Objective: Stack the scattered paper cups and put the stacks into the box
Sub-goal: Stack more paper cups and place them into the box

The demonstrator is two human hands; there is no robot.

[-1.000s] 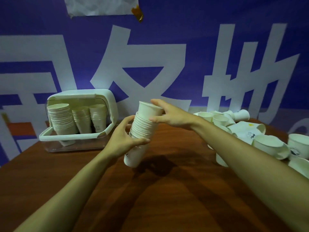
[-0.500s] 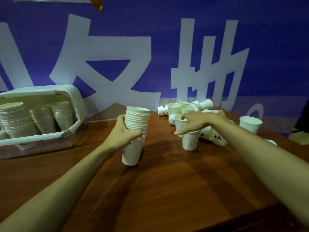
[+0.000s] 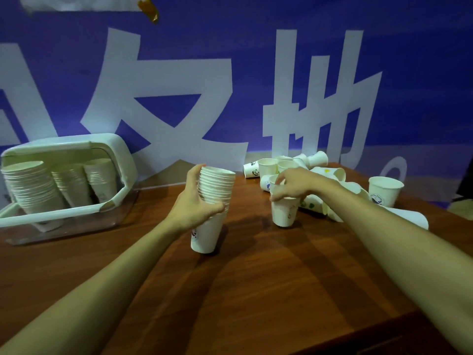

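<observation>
- Your stack of white paper cups (image 3: 216, 190), rims tightly nested and a small print on the bottom cup, leans slightly over the table's middle. Your left hand (image 3: 194, 206) grips it, fingers curled round.
- Your right hand (image 3: 294, 184) pinches the rim of a single upright cup (image 3: 284, 213) beside the scattered cups (image 3: 302, 165).
- Three stacks fill the clear box (image 3: 51, 213) at left.
- The wooden table (image 3: 256, 290) is brown, and a blue banner (image 3: 256, 60) hangs behind it.
</observation>
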